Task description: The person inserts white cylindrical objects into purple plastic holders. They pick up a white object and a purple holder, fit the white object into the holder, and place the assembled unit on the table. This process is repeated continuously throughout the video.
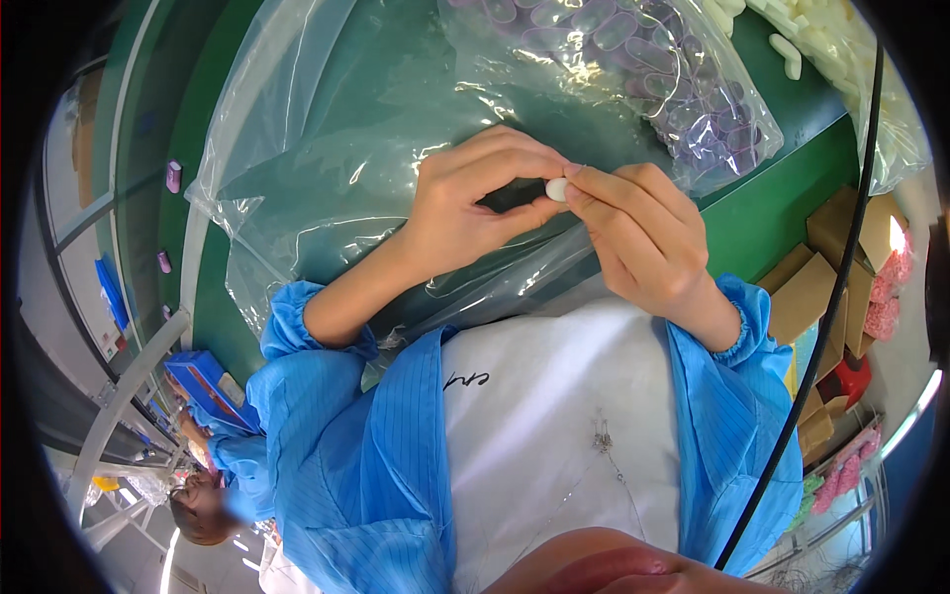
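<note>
My left hand [473, 203] and my right hand [643, 233] meet over a clear plastic bag [327, 148] on the green table [752, 223]. Both pinch a small white oval part [557, 188] between their fingertips. A dark piece [510, 195] shows under my left fingers; what it is I cannot tell. Both sleeves are blue with gathered cuffs.
A clear bag of purple oval shells [653, 69] lies beyond my hands. A bag of white parts [841, 49] sits at the far right. Cardboard boxes [821, 287] stand to the right. A black cable [831, 297] hangs down. Another person in blue [223, 465] sits lower left.
</note>
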`<state>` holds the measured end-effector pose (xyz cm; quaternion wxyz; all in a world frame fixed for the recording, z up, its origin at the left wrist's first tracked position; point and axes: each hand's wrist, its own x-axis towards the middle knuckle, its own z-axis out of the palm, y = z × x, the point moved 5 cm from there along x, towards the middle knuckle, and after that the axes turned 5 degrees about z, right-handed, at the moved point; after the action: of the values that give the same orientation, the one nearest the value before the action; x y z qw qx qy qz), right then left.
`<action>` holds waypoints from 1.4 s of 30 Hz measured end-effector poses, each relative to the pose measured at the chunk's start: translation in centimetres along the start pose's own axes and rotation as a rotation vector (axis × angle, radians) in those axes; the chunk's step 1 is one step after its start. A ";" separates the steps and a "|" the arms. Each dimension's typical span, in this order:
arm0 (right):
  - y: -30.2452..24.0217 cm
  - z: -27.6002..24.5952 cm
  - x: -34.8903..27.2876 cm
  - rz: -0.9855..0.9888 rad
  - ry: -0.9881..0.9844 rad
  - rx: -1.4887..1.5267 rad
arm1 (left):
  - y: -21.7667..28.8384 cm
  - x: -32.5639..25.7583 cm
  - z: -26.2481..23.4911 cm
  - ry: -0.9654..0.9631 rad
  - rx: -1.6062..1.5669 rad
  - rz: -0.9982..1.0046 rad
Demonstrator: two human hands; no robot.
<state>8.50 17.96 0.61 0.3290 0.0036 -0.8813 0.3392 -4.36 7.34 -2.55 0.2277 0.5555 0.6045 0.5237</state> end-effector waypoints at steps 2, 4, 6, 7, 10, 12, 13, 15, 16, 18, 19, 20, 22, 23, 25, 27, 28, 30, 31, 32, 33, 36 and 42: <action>0.0 -0.2 0.1 -0.039 -0.037 -0.031 | 0.0 0.0 0.1 0.002 0.019 0.048; -0.1 -0.6 0.0 -0.077 -0.090 -0.075 | 0.0 0.0 0.3 0.004 0.024 0.066; -0.5 -0.4 -0.1 -0.094 -0.069 -0.119 | -0.1 -0.1 0.4 0.005 0.013 0.056; -0.5 -0.4 0.0 -0.106 -0.062 -0.140 | -0.1 -0.1 0.4 0.004 0.015 0.054; -0.1 -0.3 1.2 -0.021 -0.123 -0.021 | -0.2 -0.2 0.2 0.003 0.021 0.055; -0.2 -0.3 1.3 -0.021 -0.187 -0.066 | -0.2 -0.2 0.2 -0.001 0.024 0.062; -0.1 -0.2 1.2 -0.022 -0.220 -0.088 | -0.2 -0.2 0.2 0.009 0.024 0.060; 0.0 0.1 1.4 -0.026 -0.251 -0.082 | -0.3 -0.3 0.2 0.025 0.023 0.059; 0.0 0.0 1.4 -0.025 -0.268 -0.087 | -0.3 -0.3 0.3 0.028 0.027 0.059; 0.1 -0.2 1.5 0.001 -0.270 -0.014 | -0.2 -0.3 0.3 0.033 0.035 0.061; 0.2 -0.3 1.5 0.017 -0.270 0.021 | -0.3 -0.3 0.3 0.031 0.035 0.061; 0.5 -0.5 1.5 0.008 -0.284 0.061 | -0.3 -0.4 0.3 0.030 0.035 0.060; 1.4 -1.3 1.3 -0.006 -0.314 0.138 | -0.3 -0.4 0.3 0.027 0.028 0.060; 1.5 -1.5 1.1 -0.006 -0.305 0.133 | -0.2 -0.3 0.3 0.027 0.022 0.060; 1.7 -1.7 0.6 -0.007 -0.282 0.125 | -0.1 -0.1 0.3 0.025 0.016 0.067; 1.5 -1.6 0.5 -0.022 -0.267 0.056 | -0.2 0.0 0.4 0.023 0.017 0.078; 1.4 -1.4 0.5 -0.033 -0.257 0.027 | -0.2 0.0 0.4 0.023 0.022 0.075; 0.9 -1.4 0.8 -0.075 -0.291 -0.043 | -0.1 0.0 0.5 0.025 0.033 0.069; 0.7 -1.3 1.0 -0.099 -0.309 -0.077 | -0.1 -0.1 0.5 0.032 0.031 0.071; 0.8 -1.2 0.8 -0.126 -0.310 -0.076 | -0.2 -0.2 0.5 0.040 0.030 0.074; 1.1 -1.1 0.4 -0.154 -0.312 -0.074 | -0.2 -0.3 0.4 0.048 0.028 0.077; 0.9 -0.9 0.3 -0.189 -0.287 -0.085 | -0.1 -0.4 0.3 0.040 0.035 0.086; 1.3 0.1 -0.1 -0.190 -0.238 -0.048 | -0.3 -0.4 0.4 0.054 0.068 0.124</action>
<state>8.18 18.90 -0.27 0.2529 0.1194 -0.9176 0.2824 -4.06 7.20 -3.03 0.1594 0.5848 0.5924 0.5307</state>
